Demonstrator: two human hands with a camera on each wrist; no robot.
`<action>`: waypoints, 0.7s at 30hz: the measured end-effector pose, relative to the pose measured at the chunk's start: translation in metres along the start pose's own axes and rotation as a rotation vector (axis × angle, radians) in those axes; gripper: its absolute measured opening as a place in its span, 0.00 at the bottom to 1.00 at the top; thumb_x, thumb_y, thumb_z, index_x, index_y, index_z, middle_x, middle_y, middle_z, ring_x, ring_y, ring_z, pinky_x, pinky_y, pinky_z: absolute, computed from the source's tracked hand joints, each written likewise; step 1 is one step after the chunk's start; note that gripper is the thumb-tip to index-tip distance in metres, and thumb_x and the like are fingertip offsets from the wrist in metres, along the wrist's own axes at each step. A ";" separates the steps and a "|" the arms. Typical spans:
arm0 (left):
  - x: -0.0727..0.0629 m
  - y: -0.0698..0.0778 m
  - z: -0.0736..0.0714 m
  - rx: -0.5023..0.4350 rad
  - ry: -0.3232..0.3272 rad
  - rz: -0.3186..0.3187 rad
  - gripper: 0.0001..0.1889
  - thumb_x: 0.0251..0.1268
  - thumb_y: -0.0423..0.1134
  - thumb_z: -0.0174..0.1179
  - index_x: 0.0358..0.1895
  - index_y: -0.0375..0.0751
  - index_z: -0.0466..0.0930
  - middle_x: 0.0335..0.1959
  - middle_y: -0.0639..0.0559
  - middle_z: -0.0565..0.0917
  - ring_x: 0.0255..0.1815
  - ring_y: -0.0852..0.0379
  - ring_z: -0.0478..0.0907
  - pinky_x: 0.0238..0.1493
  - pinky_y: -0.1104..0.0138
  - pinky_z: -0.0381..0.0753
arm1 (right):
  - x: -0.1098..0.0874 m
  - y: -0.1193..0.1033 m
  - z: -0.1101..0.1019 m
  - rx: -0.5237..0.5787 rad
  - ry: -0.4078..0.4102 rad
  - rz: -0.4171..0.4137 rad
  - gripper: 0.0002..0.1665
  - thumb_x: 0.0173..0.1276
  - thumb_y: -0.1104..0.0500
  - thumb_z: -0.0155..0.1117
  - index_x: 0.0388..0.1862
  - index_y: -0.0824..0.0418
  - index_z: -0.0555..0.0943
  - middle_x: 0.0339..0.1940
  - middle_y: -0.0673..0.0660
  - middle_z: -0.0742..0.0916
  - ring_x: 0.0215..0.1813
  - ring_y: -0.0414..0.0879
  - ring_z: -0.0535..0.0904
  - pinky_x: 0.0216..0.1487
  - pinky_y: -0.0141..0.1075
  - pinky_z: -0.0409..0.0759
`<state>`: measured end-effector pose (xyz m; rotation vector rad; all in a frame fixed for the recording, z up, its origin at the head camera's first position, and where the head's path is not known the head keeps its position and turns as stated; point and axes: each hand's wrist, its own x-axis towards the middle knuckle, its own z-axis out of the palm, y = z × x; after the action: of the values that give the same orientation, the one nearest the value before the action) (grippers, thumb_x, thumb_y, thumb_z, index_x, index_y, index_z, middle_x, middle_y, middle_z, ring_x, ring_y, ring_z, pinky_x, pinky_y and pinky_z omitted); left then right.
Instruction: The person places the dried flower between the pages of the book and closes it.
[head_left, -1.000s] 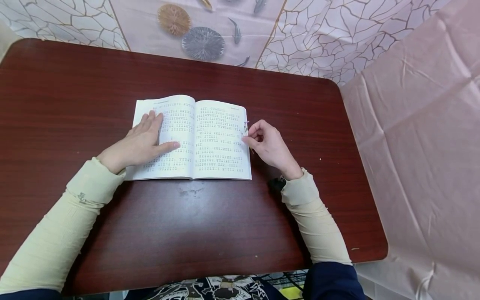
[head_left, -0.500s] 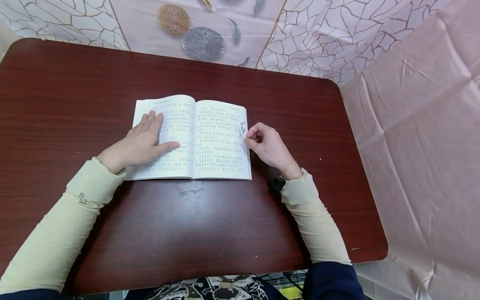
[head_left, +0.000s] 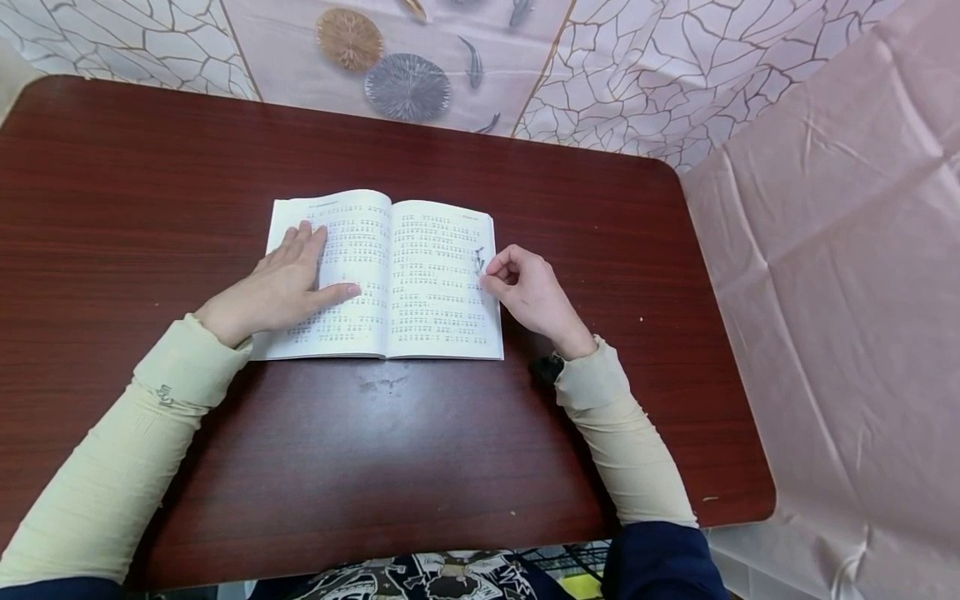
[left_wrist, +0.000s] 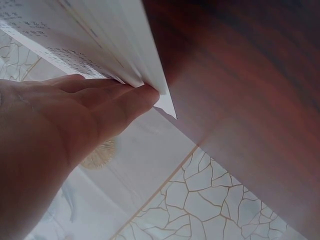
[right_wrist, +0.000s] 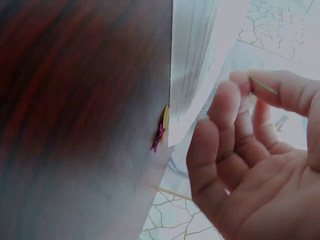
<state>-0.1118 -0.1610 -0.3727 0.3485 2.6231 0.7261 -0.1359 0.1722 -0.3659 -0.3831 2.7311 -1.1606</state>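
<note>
An open book (head_left: 442, 321) with printed pages lies on the table. My left hand (head_left: 272, 287) rests flat on its left page, fingers spread and thumb pointing toward the spine. At the right page's outer edge, my right hand (head_left: 536, 292) pinches a small dark sprig (head_left: 479, 260) between thumb and forefinger. The right wrist view shows its thin green stem (right_wrist: 263, 85) at the fingertips; the other fingers curl loosely. In that view a yellow and magenta scrap (right_wrist: 161, 129), perhaps dried petals, lies against the book's edge. The right hand hides it in the head view.
The dark red-brown wooden table (head_left: 360, 467) extends around the book on all sides. Patterned cloth (head_left: 600, 75) hangs along the far edge, and plain pinkish cloth (head_left: 825, 275) along the right. A black item (head_left: 546, 368) sits beneath the right wrist.
My right hand has shifted slightly left, bringing the sprig from the page's outer edge onto the right page. The left hand and book have stayed in place.
</note>
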 end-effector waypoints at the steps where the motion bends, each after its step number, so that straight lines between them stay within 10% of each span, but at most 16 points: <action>1: 0.000 0.000 0.000 0.000 -0.001 0.000 0.57 0.64 0.72 0.45 0.75 0.27 0.31 0.75 0.28 0.30 0.76 0.32 0.27 0.71 0.38 0.36 | 0.000 0.000 0.000 0.000 0.010 0.008 0.04 0.65 0.64 0.66 0.36 0.61 0.78 0.28 0.55 0.83 0.31 0.46 0.75 0.32 0.33 0.71; 21: 0.000 -0.001 0.000 -0.001 -0.004 -0.002 0.57 0.65 0.72 0.45 0.76 0.28 0.31 0.76 0.30 0.29 0.76 0.34 0.26 0.71 0.39 0.35 | 0.002 -0.005 0.005 -0.027 -0.001 0.060 0.05 0.66 0.62 0.65 0.39 0.61 0.78 0.29 0.55 0.83 0.32 0.46 0.76 0.34 0.35 0.72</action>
<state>-0.1118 -0.1618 -0.3726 0.3464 2.6194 0.7248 -0.1359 0.1649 -0.3657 -0.3020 2.7399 -1.1097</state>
